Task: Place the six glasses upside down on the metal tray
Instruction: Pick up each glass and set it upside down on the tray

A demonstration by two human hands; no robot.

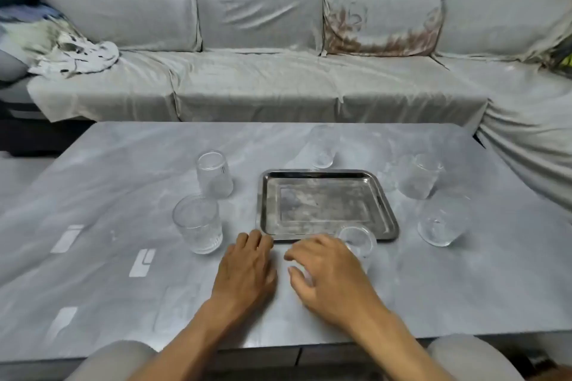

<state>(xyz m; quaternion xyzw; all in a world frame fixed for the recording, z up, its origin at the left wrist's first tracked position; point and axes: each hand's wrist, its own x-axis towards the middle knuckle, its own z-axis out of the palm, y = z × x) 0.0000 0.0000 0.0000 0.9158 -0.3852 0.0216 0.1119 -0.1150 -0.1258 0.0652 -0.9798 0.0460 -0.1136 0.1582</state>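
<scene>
The metal tray [263, 204] lies bare in the middle of the grey table. Several clear glasses stand around it. Left of it are a tall glass [213, 175] and a wider upright glass [198, 226]. Behind it stands another glass [323, 145]. To its right are a glass [419, 176] and a rounder glass [441, 226]. A small glass [356, 240] sits at the tray's front edge, just behind my right hand [331, 275], whose fingers are curled loosely and hold nothing. My left hand [247, 269] rests flat, fingertips near the tray's front left corner.
The grey marbled table [108, 195] has its near edge just above my knees. A covered grey sofa [263, 80] runs along the far side and wraps round on the right. Crumpled cloth [74, 56] lies on its left end.
</scene>
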